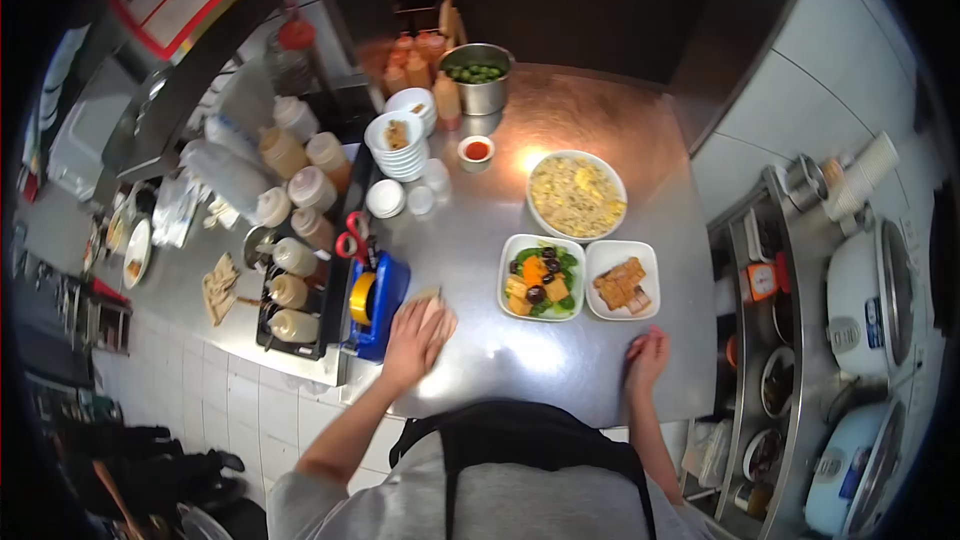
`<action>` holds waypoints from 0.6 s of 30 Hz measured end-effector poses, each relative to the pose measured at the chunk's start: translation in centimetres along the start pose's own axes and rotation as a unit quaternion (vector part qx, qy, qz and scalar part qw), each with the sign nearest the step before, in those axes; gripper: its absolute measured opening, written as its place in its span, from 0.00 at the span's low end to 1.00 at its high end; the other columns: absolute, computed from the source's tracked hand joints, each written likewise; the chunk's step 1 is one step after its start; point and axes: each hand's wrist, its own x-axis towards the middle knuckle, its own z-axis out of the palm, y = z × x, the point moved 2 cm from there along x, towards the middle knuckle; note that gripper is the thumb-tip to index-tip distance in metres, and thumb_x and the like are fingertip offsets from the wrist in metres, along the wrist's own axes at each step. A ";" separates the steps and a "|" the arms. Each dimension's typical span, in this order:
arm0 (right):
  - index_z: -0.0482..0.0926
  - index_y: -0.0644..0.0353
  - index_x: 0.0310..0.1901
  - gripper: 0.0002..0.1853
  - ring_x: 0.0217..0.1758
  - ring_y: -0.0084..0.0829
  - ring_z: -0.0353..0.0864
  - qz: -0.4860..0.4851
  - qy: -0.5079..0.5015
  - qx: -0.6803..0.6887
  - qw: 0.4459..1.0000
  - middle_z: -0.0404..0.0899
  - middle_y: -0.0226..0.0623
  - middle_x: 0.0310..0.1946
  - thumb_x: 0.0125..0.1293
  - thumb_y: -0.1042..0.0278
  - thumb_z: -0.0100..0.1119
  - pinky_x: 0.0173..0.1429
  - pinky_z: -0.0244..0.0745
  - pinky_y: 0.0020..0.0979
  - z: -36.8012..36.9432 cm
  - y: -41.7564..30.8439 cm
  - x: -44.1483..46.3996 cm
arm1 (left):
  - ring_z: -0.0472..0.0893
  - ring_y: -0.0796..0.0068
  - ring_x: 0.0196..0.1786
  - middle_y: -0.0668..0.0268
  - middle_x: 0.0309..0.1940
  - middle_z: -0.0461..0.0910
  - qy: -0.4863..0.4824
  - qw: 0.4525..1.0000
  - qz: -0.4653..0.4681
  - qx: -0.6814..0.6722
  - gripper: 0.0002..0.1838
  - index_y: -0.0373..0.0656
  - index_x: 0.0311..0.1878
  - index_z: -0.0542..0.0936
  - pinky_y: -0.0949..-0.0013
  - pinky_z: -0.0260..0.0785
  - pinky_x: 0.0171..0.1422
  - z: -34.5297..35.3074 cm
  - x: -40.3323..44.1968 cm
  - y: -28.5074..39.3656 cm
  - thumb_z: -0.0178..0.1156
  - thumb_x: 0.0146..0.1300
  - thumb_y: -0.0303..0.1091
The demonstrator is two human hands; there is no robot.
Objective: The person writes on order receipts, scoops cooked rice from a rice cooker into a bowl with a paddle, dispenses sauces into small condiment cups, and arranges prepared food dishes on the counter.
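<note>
My left hand [412, 345] presses on a pale folded cloth [436, 312] on the steel counter, beside a blue tape dispenser [384, 300]. Its fingers lie over the cloth. Loosely curled, my right hand [648, 358] rests at the counter's front right, and I see nothing in it. Just beyond it stands a white square bowl [640, 312] with browned, sliced pieces of food [622, 285]. To its left, another square bowl [508, 302] holds greens, orange chunks and dark round pieces. Behind both is a round white bowl [533, 210] of fried rice [577, 195].
Squeeze bottles [312, 188] fill a black rack at left, near red-handled scissors [352, 238]. Stacked white bowls [397, 152], a small cup of red sauce [477, 150] and a steel pot [485, 95] of greens stand at the back. Rice cookers [850, 310] line the right shelf.
</note>
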 end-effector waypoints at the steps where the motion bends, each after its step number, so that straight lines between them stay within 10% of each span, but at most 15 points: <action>1: 0.71 0.57 0.40 0.08 0.16 0.16 0.61 0.008 -0.016 -0.018 1.000 0.67 0.26 0.18 0.72 0.63 0.44 0.19 0.57 0.19 0.6 0.4 -1.8 | 0.58 0.42 0.67 0.46 0.65 0.59 0.020 0.999 -0.030 0.017 0.26 0.42 0.63 0.67 0.45 0.46 0.70 0.1 -1.5 1.5 0.52 0.61 0.38; 4: 0.71 0.59 0.48 0.10 0.31 0.20 0.72 0.079 -0.239 -0.069 0.965 0.72 0.29 0.31 0.69 0.65 0.50 0.30 0.66 0.21 3.2 2.7 -8.2 | 0.58 0.45 0.67 0.45 0.65 0.59 0.107 0.988 -0.091 -0.059 0.26 0.38 0.65 0.64 0.48 0.45 0.70 3.6 -3.3 3.3 0.48 0.65 0.38; 6: 0.67 0.59 0.56 0.19 0.49 0.27 0.73 0.058 -0.394 -0.117 0.910 0.72 0.36 0.45 0.65 0.67 0.54 0.40 0.71 0.25 7.0 1.7 -11.6 | 0.48 0.52 0.73 0.48 0.71 0.45 0.006 0.937 -0.100 -0.334 0.36 0.37 0.72 0.41 0.56 0.38 0.75 5.2 -2.9 5.3 0.40 0.71 0.48; 8: 0.66 0.58 0.60 0.26 0.58 0.35 0.69 -0.086 -0.475 -0.239 0.842 0.69 0.41 0.53 0.58 0.70 0.58 0.49 0.70 0.31 9.9 -1.4 -12.5 | 0.40 0.64 0.75 0.56 0.74 0.35 -0.152 0.738 -0.165 -0.636 0.40 0.39 0.72 0.33 0.64 0.38 0.75 5.2 -1.0 9.0 0.37 0.71 0.55; 10: 0.69 0.57 0.58 0.29 0.60 0.41 0.66 -0.275 -0.458 -0.386 0.752 0.68 0.44 0.55 0.52 0.71 0.63 0.57 0.67 0.36 11.6 -3.3 -12.1 | 0.52 0.66 0.72 0.57 0.72 0.45 -0.257 0.643 -0.178 -0.699 0.41 0.44 0.73 0.37 0.65 0.49 0.72 6.1 0.2 10.3 0.42 0.69 0.57; 13: 0.75 0.56 0.53 0.28 0.57 0.45 0.67 -0.195 -0.491 -0.427 0.734 0.70 0.43 0.54 0.44 0.75 0.61 0.61 0.63 0.39 9.3 -1.7 -10.5 | 0.72 0.69 0.60 0.58 0.61 0.68 -0.392 0.800 -0.114 -0.440 0.35 0.46 0.72 0.52 0.67 0.63 0.63 3.9 5.1 7.2 0.51 0.68 0.51; 15: 0.80 0.55 0.44 0.21 0.53 0.45 0.70 -0.228 -0.435 -0.409 0.769 0.73 0.42 0.51 0.43 0.77 0.58 0.60 0.65 0.39 6.8 -2.2 -8.8 | 0.79 0.70 0.49 0.60 0.46 0.81 -0.257 0.916 -0.047 -0.304 0.23 0.40 0.58 0.74 0.66 0.69 0.57 1.5 9.7 3.9 0.54 0.66 0.46; 18: 0.79 0.58 0.40 0.18 0.52 0.47 0.71 -0.281 -0.294 -0.462 0.788 0.74 0.45 0.47 0.43 0.80 0.56 0.60 0.66 0.40 0.5 -3.2 -3.5 | 0.76 0.45 0.47 0.46 0.44 0.77 0.048 0.993 -0.098 -0.046 0.15 0.32 0.46 0.76 0.55 0.71 0.53 -2.1 15.9 -1.4 0.53 0.55 0.27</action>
